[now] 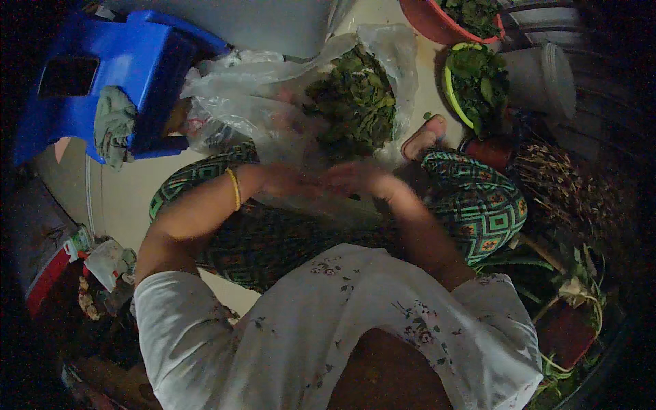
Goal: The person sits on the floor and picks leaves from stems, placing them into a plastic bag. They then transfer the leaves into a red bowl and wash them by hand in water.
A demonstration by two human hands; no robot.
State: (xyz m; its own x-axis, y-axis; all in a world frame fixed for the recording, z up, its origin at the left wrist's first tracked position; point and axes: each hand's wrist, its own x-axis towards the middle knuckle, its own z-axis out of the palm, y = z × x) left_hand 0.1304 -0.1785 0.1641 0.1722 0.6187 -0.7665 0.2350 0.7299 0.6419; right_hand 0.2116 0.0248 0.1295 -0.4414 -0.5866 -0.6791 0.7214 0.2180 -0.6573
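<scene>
A clear plastic bag (241,92) lies spread in front of my crossed legs, with a heap of green leaves (359,102) in its open mouth. My left hand (287,179), with a yellow bangle at the wrist, and my right hand (359,179) meet over my lap at the bag's near edge. Which hand is which I take from the arms' sides. Both are blurred by motion, their fingers pointing towards each other. Whether they hold anything does not show. Patterned trousers (492,220) cover my legs.
A blue plastic stool (123,61) with a grey-green cloth (114,125) on it stands at the left. At the upper right are a yellow-green bowl (451,92) of leaves, a red basin (430,23) of leaves and a whitish bucket (538,77). Dried stalks (553,179) lie at the right.
</scene>
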